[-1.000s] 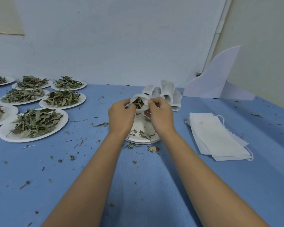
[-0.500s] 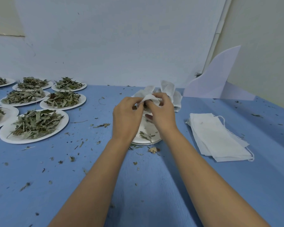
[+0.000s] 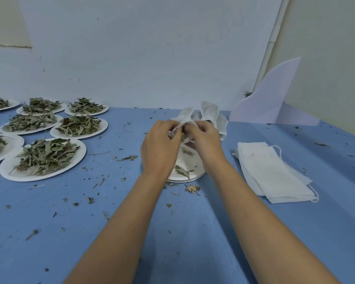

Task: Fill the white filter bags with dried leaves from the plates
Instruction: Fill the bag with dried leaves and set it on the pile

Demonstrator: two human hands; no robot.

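Now the left hand and right hand meet just above centre frame. The fingers of both are curled inward and pinch the crumpled top of a small white fabric filter bag. A few dried leaves show through the gap between the hands.

A second ago the bag's mouth was held open in a round ring with leaves visible inside. Half a second ago the fabric was being gathered, and at this moment the mouth is bunched nearly closed. The left hand has also shifted toward the right one, so the knuckles almost touch.

The bag hangs over a round white paper plate that carries only a few leaf scraps and sits where it did before. Behind the hands stand several filled white bags, upright and leaning together.

At right of centre lies a flat stack of empty white filter bags with drawstrings, unchanged. At left of frame, white paper plates are set close together, and the nearest one is heaped with dried grey-green leaves. Leaf crumbs are scattered over the blue table. A curved white board stands at upper right against the wall.
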